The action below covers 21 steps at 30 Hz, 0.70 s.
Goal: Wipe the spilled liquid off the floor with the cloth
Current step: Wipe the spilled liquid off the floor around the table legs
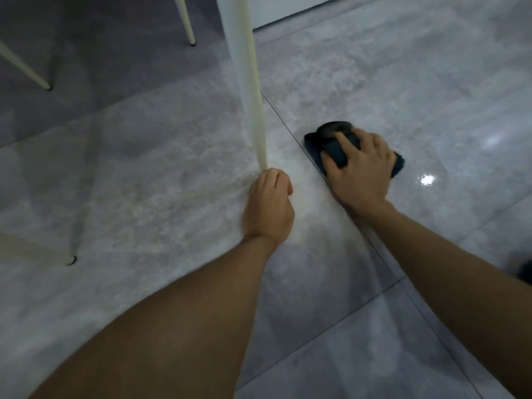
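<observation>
Chair legs: at the far left we see slim cream chair legs (43, 82) with dark tips standing on the grey tiled floor (144, 174), well apart from where we work.
Table leg: a thick cream table leg (250, 90) comes down just left of centre, and its foot is hidden behind our left hand.
Left hand: our left hand (269, 207) is curled into a loose fist with the knuckles on the floor at the base of the table leg; it grips nothing that we can see and seems only to prop us up.
Grout line: a dark grout line (283, 122) runs diagonally between our two hands and passes under the near edge of the cloth.
Cloth: the dark blue cloth (336, 152) lies bunched flat on the floor right of the grout line, with a darker rounded fold at its far end.
Right hand: our right hand (359, 168) lies spread, palm down, pressing the cloth to the tile with the fingers splayed over it rather than closed around it.
Spill: we cannot make out a clear puddle; the glossy tile right of the cloth shows a bright lamp reflection (427, 180) and may be wet.
Step in hand: we judge that we are mid-wipe, pressing the cloth on the floor.
Next move: it calls for firm downward pressure and overlapping strokes across the shiny patch, checking the tile against the light.
</observation>
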Motion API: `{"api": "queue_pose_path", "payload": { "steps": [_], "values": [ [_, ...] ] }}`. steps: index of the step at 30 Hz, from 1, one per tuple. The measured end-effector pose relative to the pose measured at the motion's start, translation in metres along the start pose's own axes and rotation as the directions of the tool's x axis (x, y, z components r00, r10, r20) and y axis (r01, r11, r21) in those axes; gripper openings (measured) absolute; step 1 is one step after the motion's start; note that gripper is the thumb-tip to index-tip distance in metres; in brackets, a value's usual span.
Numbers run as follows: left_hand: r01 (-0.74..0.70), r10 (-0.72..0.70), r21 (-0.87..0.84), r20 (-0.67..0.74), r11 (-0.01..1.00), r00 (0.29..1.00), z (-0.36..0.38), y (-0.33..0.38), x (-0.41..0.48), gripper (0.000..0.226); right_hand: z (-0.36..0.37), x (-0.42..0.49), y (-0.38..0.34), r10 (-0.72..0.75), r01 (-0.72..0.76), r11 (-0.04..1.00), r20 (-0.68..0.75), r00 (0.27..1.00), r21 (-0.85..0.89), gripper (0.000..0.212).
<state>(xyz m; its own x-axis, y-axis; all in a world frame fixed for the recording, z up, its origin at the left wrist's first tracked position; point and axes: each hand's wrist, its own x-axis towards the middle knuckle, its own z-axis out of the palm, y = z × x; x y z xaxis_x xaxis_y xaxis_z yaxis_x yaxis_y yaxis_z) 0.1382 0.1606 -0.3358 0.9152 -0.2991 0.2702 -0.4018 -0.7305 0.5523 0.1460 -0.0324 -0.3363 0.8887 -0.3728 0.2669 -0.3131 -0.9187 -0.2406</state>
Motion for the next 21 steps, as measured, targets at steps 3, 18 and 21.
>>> {"api": "queue_pose_path", "payload": {
  "steps": [3, 18, 21],
  "values": [
    [0.006, -0.003, 0.063, -0.038, 0.998, 0.999, 0.002, -0.002, -0.004, 0.025, -0.004, 0.013, 0.007, 0.101, -0.1, 0.995, 0.02, 0.995, -0.017, 0.061],
    [0.107, -0.253, 0.442, 0.286, 0.891, 0.924, -0.043, -0.019, -0.056, 0.061, -0.018, -0.087, -0.058, 0.085, -0.087, 0.996, 0.065, 0.994, 0.026, 0.057],
    [0.16, -0.251, 0.349, 0.236, 0.923, 0.939, -0.058, -0.044, -0.066, 0.058, -0.024, -0.137, -0.086, -0.094, 0.089, 0.994, 0.076, 0.993, 0.067, 0.053]
  ]
}}
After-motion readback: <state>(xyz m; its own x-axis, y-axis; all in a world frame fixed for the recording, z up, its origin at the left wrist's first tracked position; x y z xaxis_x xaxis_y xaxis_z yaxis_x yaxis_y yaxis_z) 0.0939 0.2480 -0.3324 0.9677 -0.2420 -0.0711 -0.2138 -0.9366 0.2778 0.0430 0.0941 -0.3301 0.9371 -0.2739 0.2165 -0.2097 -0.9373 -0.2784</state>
